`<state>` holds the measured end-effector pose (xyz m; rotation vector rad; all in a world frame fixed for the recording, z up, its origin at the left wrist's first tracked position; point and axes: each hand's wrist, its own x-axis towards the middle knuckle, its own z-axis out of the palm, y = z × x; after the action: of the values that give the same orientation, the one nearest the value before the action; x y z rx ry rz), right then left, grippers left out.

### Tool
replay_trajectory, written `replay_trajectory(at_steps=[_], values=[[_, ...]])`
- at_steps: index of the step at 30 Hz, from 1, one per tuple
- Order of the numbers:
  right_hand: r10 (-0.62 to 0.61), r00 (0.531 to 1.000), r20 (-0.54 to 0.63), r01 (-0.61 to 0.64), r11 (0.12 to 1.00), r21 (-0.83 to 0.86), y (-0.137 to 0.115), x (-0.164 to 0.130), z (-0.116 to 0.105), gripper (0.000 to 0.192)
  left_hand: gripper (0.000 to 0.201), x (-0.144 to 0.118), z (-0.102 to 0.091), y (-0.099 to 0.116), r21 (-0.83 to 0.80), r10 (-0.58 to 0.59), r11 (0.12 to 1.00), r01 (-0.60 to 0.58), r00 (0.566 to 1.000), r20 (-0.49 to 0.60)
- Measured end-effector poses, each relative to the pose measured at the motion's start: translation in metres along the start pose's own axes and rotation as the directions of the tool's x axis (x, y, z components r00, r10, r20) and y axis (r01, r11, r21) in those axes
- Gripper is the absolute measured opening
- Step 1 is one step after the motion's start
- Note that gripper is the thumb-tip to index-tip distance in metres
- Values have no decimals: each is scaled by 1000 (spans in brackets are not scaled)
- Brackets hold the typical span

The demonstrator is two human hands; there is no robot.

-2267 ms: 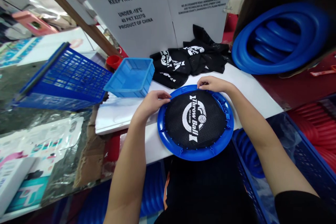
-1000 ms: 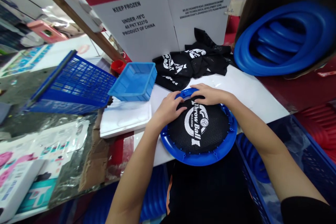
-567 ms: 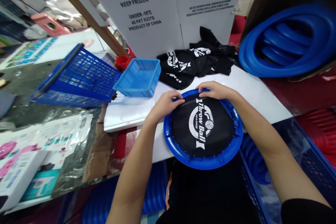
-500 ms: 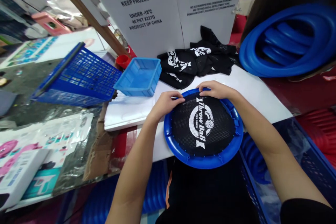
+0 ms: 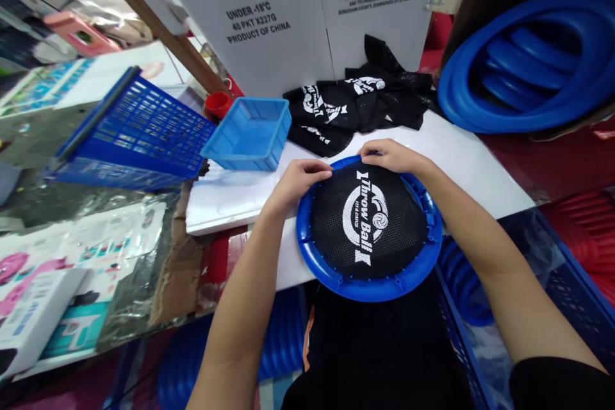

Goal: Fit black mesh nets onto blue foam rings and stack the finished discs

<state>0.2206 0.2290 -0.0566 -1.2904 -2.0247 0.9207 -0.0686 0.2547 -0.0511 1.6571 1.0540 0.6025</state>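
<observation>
Disc (image 5: 369, 229) | blue rim | black mesh, white "Throw Ball" print

White worktable (image 5: 473, 163); printed cardboard cartons (image 5: 269, 19) behind; slanted wooden beam (image 5: 144, 16) at left

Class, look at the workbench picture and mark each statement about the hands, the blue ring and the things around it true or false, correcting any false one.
1. Both hands touch the far edge of the blue ring. True: the left hand and right hand rest on the far rim of the blue ring.
2. The black mesh in the ring reads "Throw Ball". True: the black mesh carries that white print.
3. The light blue tray holds folded mesh pieces. False: the light blue tray shows none; the loose mesh pieces lie beside it on the white table.
4. The stacked blue rings are on the left. False: the stacked blue rings are at the far right.
</observation>
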Motion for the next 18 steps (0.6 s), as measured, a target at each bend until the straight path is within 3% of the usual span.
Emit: replay_trajectory(at_steps=[6,18], values=[[34,999,2,-34,999,28,4,3,-1,16,20,2,2,-3,-84,-40,996,37,999,-35],[77,994,84,-74,997,-30,8,8,-9,15,25,4,6,-6,-22,-29,999,27,997,-76]])
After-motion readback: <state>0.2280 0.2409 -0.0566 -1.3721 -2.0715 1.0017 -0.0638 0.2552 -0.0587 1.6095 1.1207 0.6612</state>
